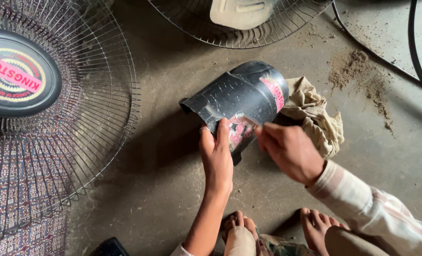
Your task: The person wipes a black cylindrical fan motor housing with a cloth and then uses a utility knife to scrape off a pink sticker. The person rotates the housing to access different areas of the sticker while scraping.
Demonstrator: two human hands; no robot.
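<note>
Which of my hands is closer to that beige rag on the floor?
Right. Your right hand is at the lower edge of the black fan housing, just beside the beige rag. Your left hand grips the housing farther from it.

Both hands (249,151) on black fan housing (239,97)

Two fan grilles (92,95) (249,33), one black cover (239,97), one rag (315,116).

Head camera looks steeply down (close) at the floor (163,189).
</note>
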